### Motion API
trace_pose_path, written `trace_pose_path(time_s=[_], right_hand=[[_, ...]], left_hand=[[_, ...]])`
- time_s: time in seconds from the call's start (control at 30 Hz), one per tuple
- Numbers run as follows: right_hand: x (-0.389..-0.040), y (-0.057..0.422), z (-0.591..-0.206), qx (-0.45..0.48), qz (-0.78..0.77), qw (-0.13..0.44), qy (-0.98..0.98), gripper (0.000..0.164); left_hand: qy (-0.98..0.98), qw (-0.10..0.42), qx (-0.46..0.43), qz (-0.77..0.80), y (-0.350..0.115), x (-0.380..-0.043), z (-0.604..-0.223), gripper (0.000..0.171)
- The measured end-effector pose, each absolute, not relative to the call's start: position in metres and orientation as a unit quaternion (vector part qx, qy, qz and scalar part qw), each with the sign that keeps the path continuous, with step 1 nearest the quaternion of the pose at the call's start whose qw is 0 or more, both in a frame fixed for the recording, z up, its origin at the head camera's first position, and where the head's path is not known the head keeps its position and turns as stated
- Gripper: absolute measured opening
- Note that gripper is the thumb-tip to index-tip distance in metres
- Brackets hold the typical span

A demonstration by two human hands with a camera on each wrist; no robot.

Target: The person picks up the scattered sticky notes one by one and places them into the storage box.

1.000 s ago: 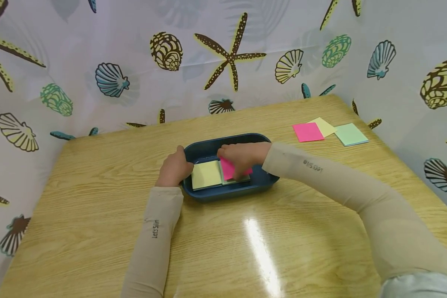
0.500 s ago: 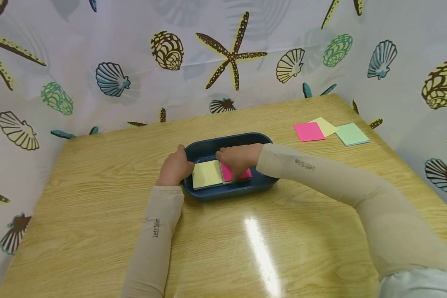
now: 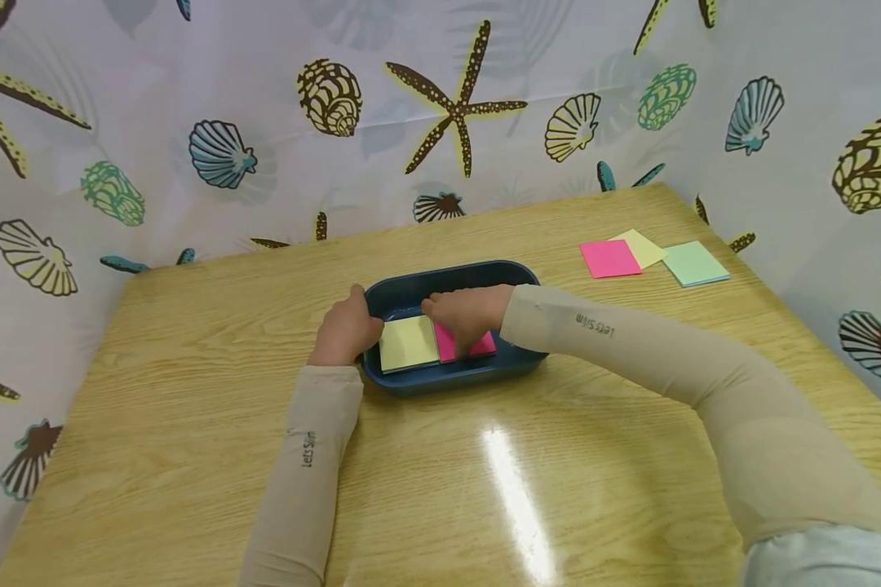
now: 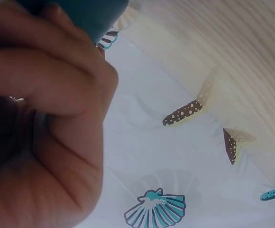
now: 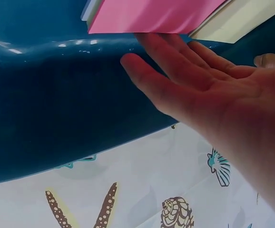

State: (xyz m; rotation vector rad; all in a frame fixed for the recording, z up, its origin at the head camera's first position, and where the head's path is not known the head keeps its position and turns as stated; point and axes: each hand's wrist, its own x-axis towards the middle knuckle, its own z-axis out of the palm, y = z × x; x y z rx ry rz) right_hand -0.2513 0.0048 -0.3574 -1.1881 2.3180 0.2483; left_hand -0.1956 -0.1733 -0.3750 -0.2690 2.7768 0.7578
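Inside a blue oblong tub (image 3: 455,381) two stacks of square sticky notes lie side by side. The left stack is topped by a yellow sticky note (image 3: 409,343), the right one by a pink sticky note (image 3: 484,346). My left hand (image 3: 347,328) grips the tub's left end, thumb over the rim and fingers outside. My right hand (image 3: 467,315) reaches into the tub over the pink note and covers part of it. In the right wrist view its loosely extended fingers (image 5: 175,64) touch the pink note's edge, while the thumb tip shows near the yellow note.
On the wooden table (image 3: 191,391), at the back right, lie another pink note (image 3: 610,258), a yellow note (image 3: 640,249) partly under it, and a pale green stack (image 3: 696,262). A shell-patterned cloth (image 3: 264,98) hangs behind the table's far edge.
The pink note, askew over the right stack a second ago, has come down flat and lines up with it. My right hand has shifted slightly left; the left hand keeps its place.
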Motion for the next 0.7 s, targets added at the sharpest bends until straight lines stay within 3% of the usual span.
trace_pose_path(time_s=[0.53,0.7], right_hand=[[-0.252,0.007,-0.342,-0.434,0.071,0.257,0.860,0.086],[-0.256,0.018,-0.329,-0.447,-0.009,0.253,0.858,0.073]], left_hand=[[0.954,0.122,-0.085,0.261,-0.176,-0.196,-0.372,0.066],[0.954,0.125,-0.084,0.261,-0.177,-0.197,-0.371,0.066]])
